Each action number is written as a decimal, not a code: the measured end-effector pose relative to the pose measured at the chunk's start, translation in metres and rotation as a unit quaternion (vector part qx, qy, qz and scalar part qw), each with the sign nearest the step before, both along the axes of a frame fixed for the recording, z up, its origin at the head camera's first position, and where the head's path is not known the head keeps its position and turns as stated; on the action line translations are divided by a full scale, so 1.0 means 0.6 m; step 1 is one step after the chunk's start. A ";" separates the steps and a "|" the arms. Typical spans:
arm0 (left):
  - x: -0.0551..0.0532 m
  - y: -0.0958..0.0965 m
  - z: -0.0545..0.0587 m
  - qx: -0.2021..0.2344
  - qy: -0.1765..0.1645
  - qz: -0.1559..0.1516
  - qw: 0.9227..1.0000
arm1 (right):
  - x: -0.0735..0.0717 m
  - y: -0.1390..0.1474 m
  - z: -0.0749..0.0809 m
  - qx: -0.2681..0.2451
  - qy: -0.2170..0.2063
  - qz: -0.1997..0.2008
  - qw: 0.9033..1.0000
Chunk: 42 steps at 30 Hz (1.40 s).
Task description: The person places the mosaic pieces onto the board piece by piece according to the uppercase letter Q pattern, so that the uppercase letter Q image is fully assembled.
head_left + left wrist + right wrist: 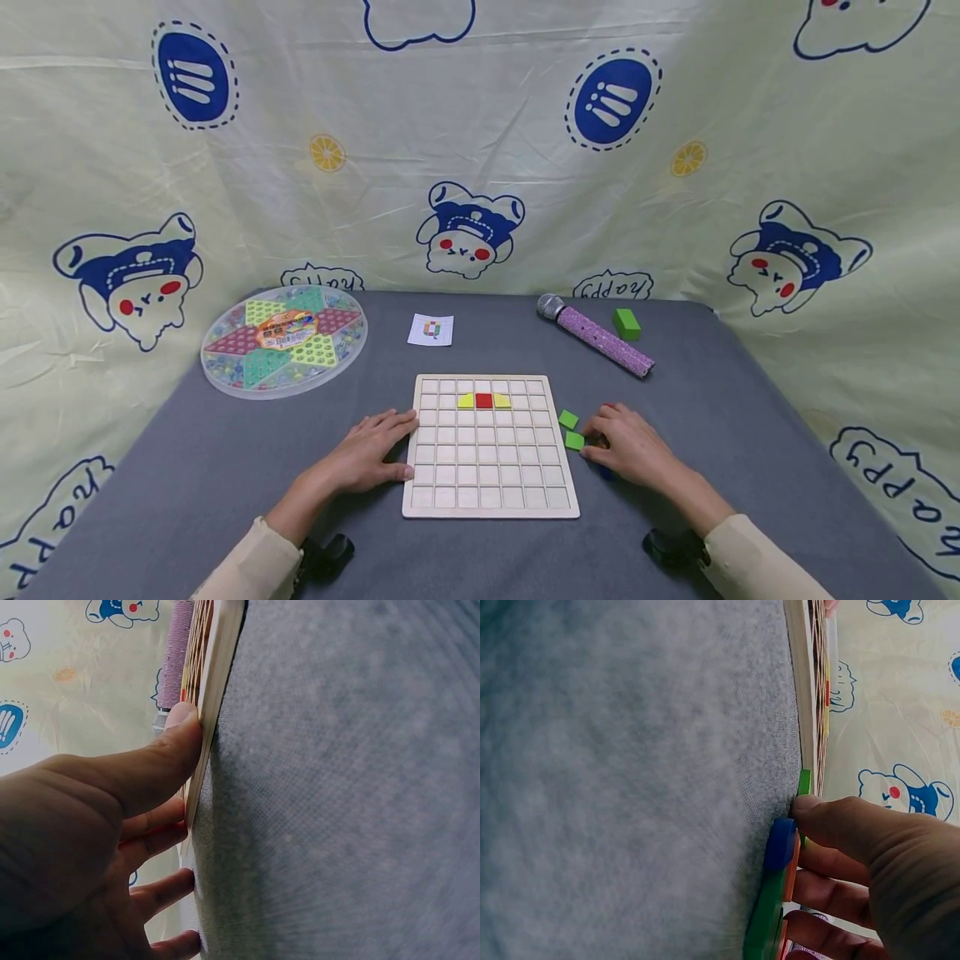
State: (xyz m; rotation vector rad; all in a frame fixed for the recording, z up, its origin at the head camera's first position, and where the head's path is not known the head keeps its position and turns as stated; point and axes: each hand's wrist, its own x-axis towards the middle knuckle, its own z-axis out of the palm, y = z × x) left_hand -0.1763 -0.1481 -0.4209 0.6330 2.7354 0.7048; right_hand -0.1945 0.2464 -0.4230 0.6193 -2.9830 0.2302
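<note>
The pale gridded board (485, 455) lies flat on the grey-covered table (435, 562), right between the person's two hands. The left hand (367, 454) is spread, its thumb and fingertips touching the board's left edge. Across from it, the right hand (633, 446) bends over the loose pieces just beside the board, its thumb at a small green tile (574, 441); I can't tell whether it pinches anything. A second green tile (567, 419) lies just beyond, and a blue piece (780, 844) sits under that hand. Near the board's far edge, a red square (483, 401) rests between two yellow pieces (502, 401). Farther back are a printed card (431, 330), a glittery purple microphone (603, 340), a green block (627, 324) and a round game set (285, 342).
</note>
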 end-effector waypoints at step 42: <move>-0.001 -0.005 -0.003 0.010 0.011 -0.012 1.000 | -0.058 -0.124 0.031 -0.007 0.008 0.082 0.997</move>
